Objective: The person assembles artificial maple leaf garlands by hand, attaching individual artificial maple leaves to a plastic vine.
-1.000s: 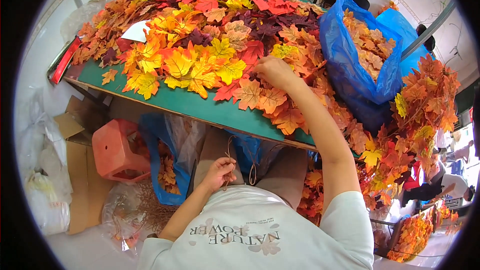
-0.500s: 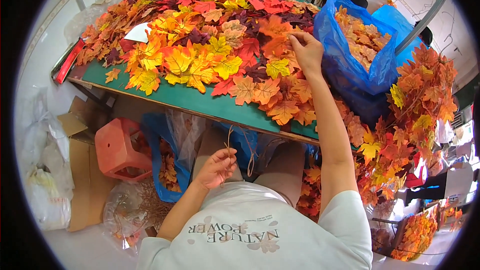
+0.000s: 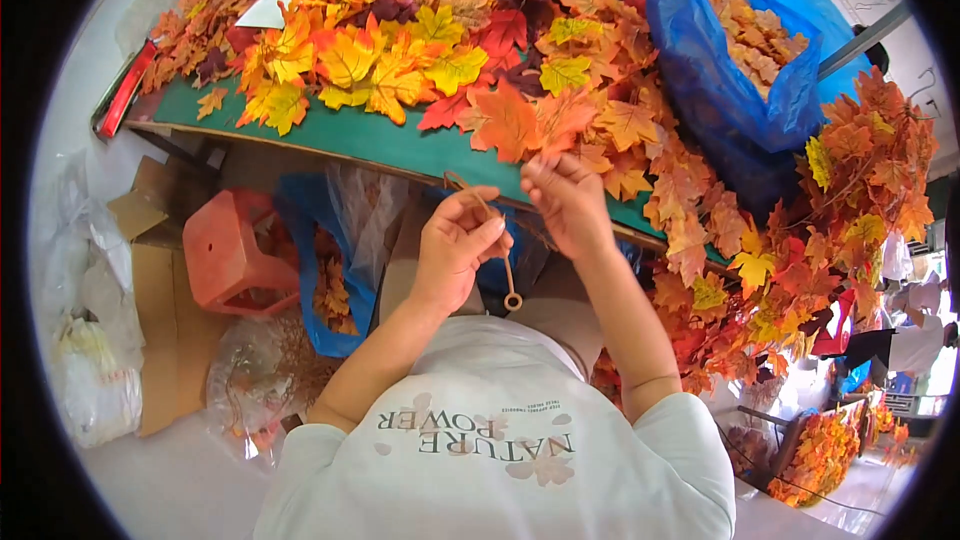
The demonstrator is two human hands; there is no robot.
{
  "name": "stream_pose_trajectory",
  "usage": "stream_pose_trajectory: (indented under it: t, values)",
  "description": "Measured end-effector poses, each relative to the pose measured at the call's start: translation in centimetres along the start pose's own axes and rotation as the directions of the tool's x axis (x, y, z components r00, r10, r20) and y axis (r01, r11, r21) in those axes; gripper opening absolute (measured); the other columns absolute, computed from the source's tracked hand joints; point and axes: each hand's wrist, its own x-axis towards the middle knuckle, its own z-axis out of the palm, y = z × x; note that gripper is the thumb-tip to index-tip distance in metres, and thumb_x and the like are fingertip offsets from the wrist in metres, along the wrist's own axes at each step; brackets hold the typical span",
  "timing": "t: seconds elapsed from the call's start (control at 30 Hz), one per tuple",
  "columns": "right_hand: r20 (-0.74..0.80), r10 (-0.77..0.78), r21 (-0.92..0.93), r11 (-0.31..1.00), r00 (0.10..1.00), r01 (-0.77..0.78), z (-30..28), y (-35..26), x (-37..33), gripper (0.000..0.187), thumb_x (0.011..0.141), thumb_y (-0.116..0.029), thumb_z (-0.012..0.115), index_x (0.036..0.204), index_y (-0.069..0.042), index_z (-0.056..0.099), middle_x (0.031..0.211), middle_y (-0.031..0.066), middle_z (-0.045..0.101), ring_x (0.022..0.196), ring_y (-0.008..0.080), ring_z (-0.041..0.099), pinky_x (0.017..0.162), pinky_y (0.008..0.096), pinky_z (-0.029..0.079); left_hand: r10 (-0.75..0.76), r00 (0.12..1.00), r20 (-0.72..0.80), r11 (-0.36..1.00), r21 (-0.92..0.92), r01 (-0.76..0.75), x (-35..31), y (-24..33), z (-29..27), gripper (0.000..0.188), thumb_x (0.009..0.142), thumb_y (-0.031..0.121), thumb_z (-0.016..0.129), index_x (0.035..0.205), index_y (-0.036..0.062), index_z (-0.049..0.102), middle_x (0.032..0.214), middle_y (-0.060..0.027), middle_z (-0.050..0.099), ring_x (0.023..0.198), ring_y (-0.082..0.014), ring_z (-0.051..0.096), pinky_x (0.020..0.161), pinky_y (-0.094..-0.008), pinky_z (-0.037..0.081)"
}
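My left hand is closed around a thin brown stem, which has a small loop at its lower end and reaches up toward the table edge. Close beside it, my right hand pinches the base of an orange artificial maple leaf. That leaf is raised over the table's front edge, and another orange leaf overlaps its right side. Both hands are in front of the table, above my lap, with a small gap between them. The fingertips partly hide where the leaf and stem are gripped.
Artificial leaves in yellow, red and orange cover the green table. A blue plastic bag of leaves stands at the right, beside hanging leaf branches. A pink stool, cardboard and clear bags are at the left.
My right hand has come back from the leaf pile toward my left hand, bringing the orange leaf. My left hand has risen toward the table edge with the stem. The view has tilted down.
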Motion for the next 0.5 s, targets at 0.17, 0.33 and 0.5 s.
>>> stream_pose_trajectory:
  t: [0.17, 0.33, 0.5]
  values:
    - [-0.024, 0.069, 0.08, 0.995, 0.997, -0.067, -1.3, 5.5, -2.0, 0.012, 0.084, -0.007, 0.065, 0.092, 0.001, 0.063, 0.085, 0.0078, 0.065, 0.074, 0.0123, 0.063, 0.062, 0.0203, 0.052, 0.062, 0.998, -0.01, 0.976, 0.212, -0.059, 0.3, -0.5, -0.6, 0.036, 0.083, 0.001, 0.062, 0.118, 0.0038, 0.053, 0.085, -0.0027, 0.057, 0.072, -0.0121, 0.06, 0.062, -0.0224, 0.049]
    - [-0.151, 0.072, 0.22, 0.975, 0.986, -0.037, -0.5, 6.5, -2.9, 0.012, 0.085, -0.005, 0.063, 0.095, 0.001, 0.064, 0.09, 0.0114, 0.067, 0.077, 0.0153, 0.065, 0.063, 0.0241, 0.054, 0.068, 0.996, -0.055, 0.976, 0.212, -0.055, -0.2, -0.9, -0.5, 0.043, 0.081, 0.0, 0.064, 0.122, 0.0032, 0.051, 0.077, -0.001, 0.056, 0.069, -0.0117, 0.06, 0.06, -0.0217, 0.047]
    - [-0.164, 0.057, 0.295, 0.956, 0.985, -0.007, -0.5, 7.4, -3.2, 0.014, 0.083, -0.002, 0.064, 0.096, 0.001, 0.063, 0.089, 0.0122, 0.067, 0.079, 0.017, 0.066, 0.068, 0.026, 0.057, 0.08, 0.995, -0.067, 0.976, 0.209, -0.065, -0.2, -1.0, -0.9, 0.048, 0.08, 0.0, 0.065, 0.125, 0.0043, 0.049, 0.075, -0.0005, 0.056, 0.067, -0.0109, 0.059, 0.058, -0.0202, 0.043]
